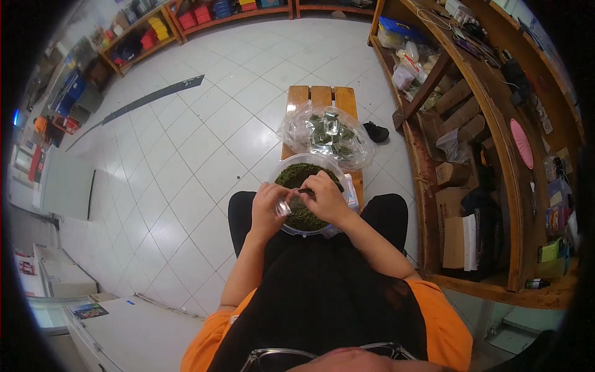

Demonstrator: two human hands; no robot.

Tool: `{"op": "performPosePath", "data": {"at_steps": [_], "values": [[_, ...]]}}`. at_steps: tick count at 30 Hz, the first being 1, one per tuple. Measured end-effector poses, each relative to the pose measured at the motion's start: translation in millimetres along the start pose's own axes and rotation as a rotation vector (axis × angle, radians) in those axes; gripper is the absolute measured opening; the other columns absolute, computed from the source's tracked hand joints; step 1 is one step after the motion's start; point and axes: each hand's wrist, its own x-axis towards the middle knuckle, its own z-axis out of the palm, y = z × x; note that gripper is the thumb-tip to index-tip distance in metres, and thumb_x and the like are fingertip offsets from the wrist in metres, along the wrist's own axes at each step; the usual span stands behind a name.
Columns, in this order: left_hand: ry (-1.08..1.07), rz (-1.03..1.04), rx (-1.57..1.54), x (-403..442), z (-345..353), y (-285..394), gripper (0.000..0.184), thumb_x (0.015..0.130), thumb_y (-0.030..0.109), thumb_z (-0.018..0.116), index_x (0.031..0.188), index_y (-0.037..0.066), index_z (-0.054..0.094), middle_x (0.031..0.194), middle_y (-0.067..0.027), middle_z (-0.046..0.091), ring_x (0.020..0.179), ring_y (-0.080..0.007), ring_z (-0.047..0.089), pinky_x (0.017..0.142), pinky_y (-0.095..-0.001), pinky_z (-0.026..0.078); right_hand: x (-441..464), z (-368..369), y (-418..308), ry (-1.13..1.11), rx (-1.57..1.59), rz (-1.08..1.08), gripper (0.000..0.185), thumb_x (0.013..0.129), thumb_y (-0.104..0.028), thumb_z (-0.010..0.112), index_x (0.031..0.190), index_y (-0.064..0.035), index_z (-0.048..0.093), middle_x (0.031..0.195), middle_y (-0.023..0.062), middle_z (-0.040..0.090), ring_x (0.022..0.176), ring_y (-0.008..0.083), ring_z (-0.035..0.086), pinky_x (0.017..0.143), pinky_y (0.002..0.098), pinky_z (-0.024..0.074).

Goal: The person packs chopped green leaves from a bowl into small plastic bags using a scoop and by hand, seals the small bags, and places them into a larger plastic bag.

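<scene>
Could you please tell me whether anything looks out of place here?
The dark strip cutting across the pale tiled floor looks odd against it; its purpose is unclear. No spill is visible around the tub.

1. Bright, fairly even indoor light; source unclear.
2. Soft white glare lies on the pale tiled floor [204,142].
3. Glints mark the clear plastic bag [328,133] and the small clear object [282,209] in the left hand [268,209].
4. Shadow deepens inside the wooden shelving [507,158] at right.
5. Fisheye distortion bends edges; black rims the view; distant details look soft.
</scene>
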Motion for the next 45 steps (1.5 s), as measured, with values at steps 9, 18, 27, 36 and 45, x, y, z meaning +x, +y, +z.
{"op": "performPosePath", "data": {"at_steps": [9,18,27,36,45], "values": [[0.011,-0.349,-0.230,-3,-8,-5,0.011,0.085,0.010,0.068,0.092,0.002,0.064,0.083,-0.0083,0.065,0.084,-0.0196,0.060,0.074,-0.0312,0.046,2,7,8,-0.181,0.331,0.239,0.034,0.083,-0.033,0.071,0.078,0.0005,0.066,0.065,0.0158,0.060,0.061,0.0252,0.058,0.060,0.0368,0.0452],[0.026,-0.484,-0.712,-9,6,-8,0.051,0.091,0.016,0.059,0.137,0.003,0.041,0.122,-0.0106,0.056,0.094,-0.0138,0.058,0.079,-0.0262,0.046,15,7,63,0.365,1.177,0.738,0.033,0.090,-0.029,0.066,0.101,0.0015,0.067,0.085,0.0047,0.069,0.066,0.0147,0.059,0.062,0.0312,0.0471],[-0.399,-0.861,-1.221,-13,20,-7,0.046,0.092,0.022,0.053,0.131,0.000,0.046,0.115,-0.0100,0.059,0.098,-0.0186,0.062,0.083,-0.0298,0.049,-5,0,1,-0.045,0.201,-0.005,0.016,0.075,-0.003,0.071,0.089,-0.0022,0.065,0.081,0.0096,0.061,0.081,0.0238,0.061,0.069,0.0340,0.0488],[0.263,-0.286,-0.121,-6,16,12,0.032,0.082,0.013,0.067,0.109,0.001,0.056,0.094,-0.0110,0.059,0.086,-0.0249,0.059,0.081,-0.0347,0.046,-3,-11,-3,0.056,0.278,0.243,0.012,0.077,-0.007,0.072,0.083,-0.0007,0.064,0.080,0.0091,0.063,0.071,0.0185,0.060,0.064,0.0313,0.0473],[0.034,-0.085,-0.025,-2,12,19,0.010,0.080,0.010,0.068,0.080,0.002,0.063,0.082,-0.0111,0.060,0.076,-0.0301,0.057,0.069,-0.0384,0.045,-9,-10,-4,-0.096,0.414,0.329,0.018,0.078,-0.011,0.071,0.084,0.0035,0.062,0.078,0.0118,0.064,0.070,0.0177,0.062,0.065,0.0325,0.0480]]}}
